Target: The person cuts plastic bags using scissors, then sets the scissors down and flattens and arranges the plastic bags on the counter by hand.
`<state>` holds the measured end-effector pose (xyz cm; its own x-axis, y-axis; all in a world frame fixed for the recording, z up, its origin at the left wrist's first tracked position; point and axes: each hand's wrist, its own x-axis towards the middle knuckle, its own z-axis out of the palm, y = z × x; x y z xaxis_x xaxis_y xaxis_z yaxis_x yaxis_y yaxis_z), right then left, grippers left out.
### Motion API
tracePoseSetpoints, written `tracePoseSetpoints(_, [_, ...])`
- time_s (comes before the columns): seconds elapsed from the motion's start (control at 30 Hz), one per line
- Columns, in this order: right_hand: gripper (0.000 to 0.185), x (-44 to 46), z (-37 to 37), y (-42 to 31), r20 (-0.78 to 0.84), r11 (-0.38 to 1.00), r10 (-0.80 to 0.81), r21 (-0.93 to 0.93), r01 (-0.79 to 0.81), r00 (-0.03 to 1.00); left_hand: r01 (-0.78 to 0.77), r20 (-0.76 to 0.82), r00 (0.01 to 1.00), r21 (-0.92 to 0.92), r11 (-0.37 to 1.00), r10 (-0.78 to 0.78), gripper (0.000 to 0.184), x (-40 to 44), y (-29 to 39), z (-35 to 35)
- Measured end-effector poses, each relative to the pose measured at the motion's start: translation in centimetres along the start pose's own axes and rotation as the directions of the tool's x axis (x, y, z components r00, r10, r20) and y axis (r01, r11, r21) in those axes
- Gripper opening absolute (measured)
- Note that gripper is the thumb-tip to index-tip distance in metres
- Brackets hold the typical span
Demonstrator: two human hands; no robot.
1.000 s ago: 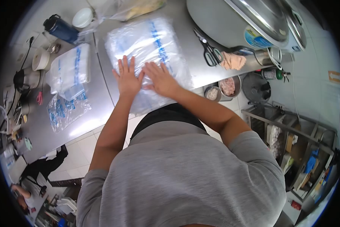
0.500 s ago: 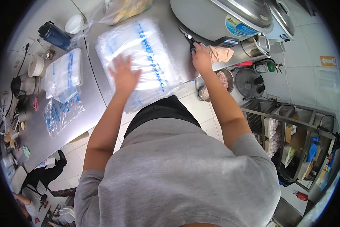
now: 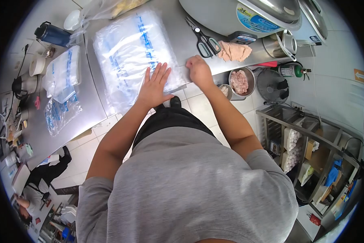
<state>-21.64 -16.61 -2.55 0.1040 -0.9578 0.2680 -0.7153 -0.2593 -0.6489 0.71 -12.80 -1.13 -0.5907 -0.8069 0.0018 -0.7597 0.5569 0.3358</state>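
A thick stack of clear plastic bags with blue print (image 3: 129,44) lies on the steel table. My left hand (image 3: 154,87) rests on its near right corner, fingers stretched and spread. My right hand (image 3: 199,73) is curled closed just right of the stack, by the table's front edge; nothing shows in its fingers. Beyond it lie black-handled scissors (image 3: 204,40), apart from the hand, with their handles towards me. Right of the scissors sits a crumpled tan cloth (image 3: 234,51).
A large lidded pot (image 3: 226,16) and a steel container (image 3: 273,42) stand at the back right. Below the table edge are bowls of raw meat (image 3: 239,82) and a fan (image 3: 273,87). A smaller bag pile (image 3: 62,73) lies left. Another person (image 3: 34,196) is at lower left.
My right hand has left the scissors and moved left and nearer me. The left hand has slid right and towards me over the bags. My view has shifted slightly.
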Motion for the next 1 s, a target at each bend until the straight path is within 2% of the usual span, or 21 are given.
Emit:
tracePoseSetpoints(0.07, [0.004, 0.3, -0.5, 0.9, -0.001, 0.996, 0.072, 0.059, -0.072, 0.997, 0.004, 0.01, 1.0, 0.043, 0.999, -0.004, 0.101, 0.2, 0.1, -0.1])
tracePoseSetpoints(0.1, [0.004, 0.3, -0.6, 1.1, 0.003, 0.996, 0.053, 0.067, -0.053, 0.999, 0.006, 0.017, 1.0, 0.06, 0.998, -0.007, 0.101, 0.2, 0.2, 0.0])
tracePoseSetpoints(0.27, [0.004, -0.1, -2.0, 0.7, 0.059, 0.983, 0.006, 0.184, -0.017, 0.998, 0.008, -0.103, 0.995, -0.061, 0.998, -0.014, 0.102, 0.1, 0.1, 0.5])
tracePoseSetpoints(0.3, [0.004, 0.0, -2.8, 0.4, 0.139, 0.978, 0.013, 0.203, -0.041, 0.99, 0.004, -0.125, 0.992, -0.083, 0.997, -0.015, 0.102, 0.1, -0.4, 0.7])
tracePoseSetpoints(0.37, [0.005, -0.9, -4.7, -0.3, 0.294, 0.967, 0.032, 0.232, -0.104, 0.955, 0.001, -0.155, 0.988, -0.161, 0.987, -0.026, 0.083, 0.0, -1.4, 1.1])
tracePoseSetpoints(0.43, [0.006, -2.3, -5.9, -0.9, 0.35, 0.955, 0.069, 0.247, -0.163, 0.934, -0.019, -0.167, 0.986, -0.243, 0.97, -0.023, 0.064, -0.1, -2.3, 1.3])
tracePoseSetpoints(0.53, [0.007, -3.9, -6.3, -1.2, 0.428, 0.917, 0.17, 0.261, -0.301, 0.888, -0.043, -0.253, 0.965, -0.396, 0.917, -0.064, 0.046, -0.2, -2.5, 1.0])
tracePoseSetpoints(0.63, [0.008, -5.5, -5.3, -0.9, 0.482, 0.863, 0.234, 0.298, -0.409, 0.844, -0.023, -0.279, 0.952, -0.485, 0.874, -0.13, 0.043, -0.5, -2.4, 1.0])
tracePoseSetpoints(0.7, [0.009, -6.1, -4.8, -0.8, 0.517, 0.84, 0.26, 0.295, -0.455, 0.816, -0.01, -0.281, 0.949, -0.475, 0.88, -0.141, 0.043, -0.6, -2.1, 0.9])
tracePoseSetpoints(0.8, [0.009, -5.9, -4.5, -1.3, 0.542, 0.669, 0.362, 0.416, -0.616, 0.759, -0.017, -0.28, 0.951, -0.47, 0.882, -0.131, 0.042, -0.5, -2.3, 0.9])
tracePoseSetpoints(0.9, [0.007, -4.5, -5.4, -1.8, 0.469, 0.702, 0.357, 0.436, -0.563, 0.808, -0.036, -0.27, 0.958, -0.44, 0.897, -0.094, 0.042, -0.1, -2.6, 0.8])
tracePoseSetpoints(1.0, [0.006, -4.2, -6.2, -2.2, 0.438, 0.86, 0.233, 0.324, -0.395, 0.868, 0.016, -0.235, 0.967, -0.33, 0.944, -0.099, 0.043, 0.3, -1.8, 0.3])
